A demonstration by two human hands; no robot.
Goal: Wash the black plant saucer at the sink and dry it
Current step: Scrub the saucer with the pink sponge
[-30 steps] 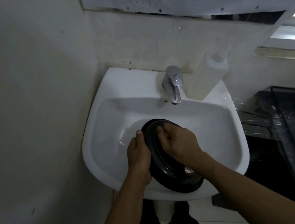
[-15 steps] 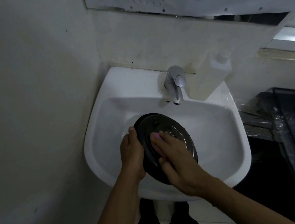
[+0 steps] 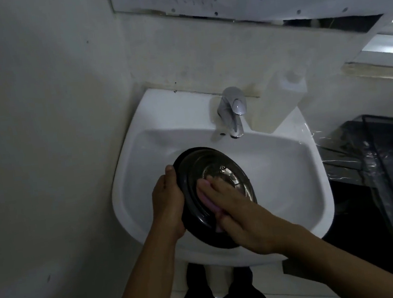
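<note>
The black plant saucer point(image 3: 208, 169) is held tilted over the basin of the white sink point(image 3: 280, 170), its wet inner face turned up towards me. My left hand point(image 3: 167, 202) grips its left rim, thumb on top. My right hand point(image 3: 237, 208) lies flat on the saucer's inside and presses a pink sponge point(image 3: 208, 200) against it; only the sponge's left edge shows under the fingers.
A chrome tap point(image 3: 233, 112) stands at the back of the sink, with no water visibly running. A white soap bottle point(image 3: 276, 104) sits to its right. A wall closes in on the left. A dark counter with plastic wrap and a black tray point(image 3: 391, 174) is on the right.
The saucer has turned from nearly edge-on to face up and moved back towards the tap. My right hand now lies flat inside it, and the pink sponge has come into sight.
</note>
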